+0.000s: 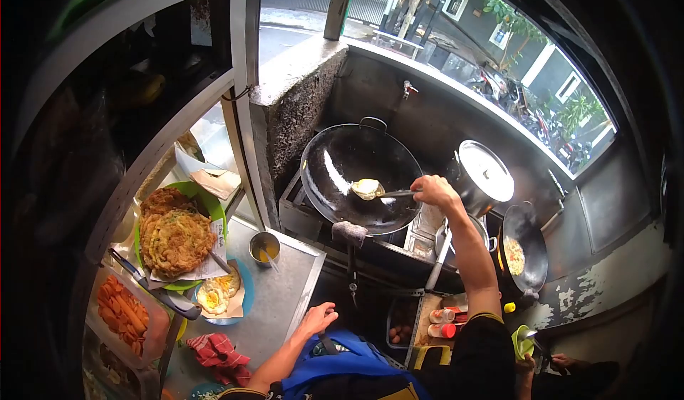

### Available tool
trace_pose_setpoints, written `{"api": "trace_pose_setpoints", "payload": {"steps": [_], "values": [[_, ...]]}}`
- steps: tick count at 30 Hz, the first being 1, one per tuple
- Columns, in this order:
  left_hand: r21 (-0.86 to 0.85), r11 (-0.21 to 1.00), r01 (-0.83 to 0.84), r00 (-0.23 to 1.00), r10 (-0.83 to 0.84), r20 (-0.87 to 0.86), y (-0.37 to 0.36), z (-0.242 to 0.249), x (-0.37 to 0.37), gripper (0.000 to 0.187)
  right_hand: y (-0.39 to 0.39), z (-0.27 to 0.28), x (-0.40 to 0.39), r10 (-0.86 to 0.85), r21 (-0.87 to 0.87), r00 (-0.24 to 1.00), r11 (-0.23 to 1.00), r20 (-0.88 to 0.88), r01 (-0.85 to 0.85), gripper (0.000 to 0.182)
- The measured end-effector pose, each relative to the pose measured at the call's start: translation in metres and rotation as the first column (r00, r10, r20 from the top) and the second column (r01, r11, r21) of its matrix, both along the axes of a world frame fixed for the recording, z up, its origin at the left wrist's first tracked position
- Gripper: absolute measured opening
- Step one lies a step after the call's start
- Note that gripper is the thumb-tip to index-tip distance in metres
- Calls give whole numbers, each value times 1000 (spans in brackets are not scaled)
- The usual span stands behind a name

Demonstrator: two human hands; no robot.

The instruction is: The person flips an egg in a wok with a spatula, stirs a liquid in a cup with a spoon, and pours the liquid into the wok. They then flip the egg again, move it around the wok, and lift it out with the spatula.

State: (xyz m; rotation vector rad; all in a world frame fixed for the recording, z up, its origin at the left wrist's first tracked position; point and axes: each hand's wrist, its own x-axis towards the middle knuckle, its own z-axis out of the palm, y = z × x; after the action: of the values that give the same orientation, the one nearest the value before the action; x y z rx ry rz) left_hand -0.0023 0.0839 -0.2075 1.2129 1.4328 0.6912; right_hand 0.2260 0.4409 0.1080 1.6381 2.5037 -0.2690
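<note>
My right hand [437, 190] is closed round the handle of a metal spatula [400, 194] and reaches over the large black wok [385, 154]. A fried egg [366, 188] rests on the spatula's head, above or inside the wok; the height is hard to judge. My left hand [318, 319] holds nothing, its fingers loosely bent and apart, close to the edge of the metal counter [285, 286]. On that counter, more fried eggs [217, 293] lie on brown paper over a blue plate [246, 302]. A metal cup [264, 247] with yellow liquid stands behind them.
Omelettes [174, 236] fill a green basin [211, 202] at left, above a tub of carrots [122, 314]. A lidded pot [484, 172] and a second wok [531, 247] with food stand right. Red-capped bottles [443, 323] sit below. Another person's hand [526, 364] holds a green bowl [522, 341].
</note>
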Motion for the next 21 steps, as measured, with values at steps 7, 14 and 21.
{"api": "trace_pose_setpoints", "payload": {"steps": [7,14,21], "values": [[-3,999,37,999,-37,15,-6,5,3,50,24,19,-32,-27,80,998,996,-58,31,34],[-24,999,23,1000,-23,6,-1,-5,13,50,17,4,-2,-137,-36,923,990,-361,133,38],[40,998,44,973,-34,-227,50,-42,50,52,-22,-84,15,-703,-710,194,703,-684,47,34]]}}
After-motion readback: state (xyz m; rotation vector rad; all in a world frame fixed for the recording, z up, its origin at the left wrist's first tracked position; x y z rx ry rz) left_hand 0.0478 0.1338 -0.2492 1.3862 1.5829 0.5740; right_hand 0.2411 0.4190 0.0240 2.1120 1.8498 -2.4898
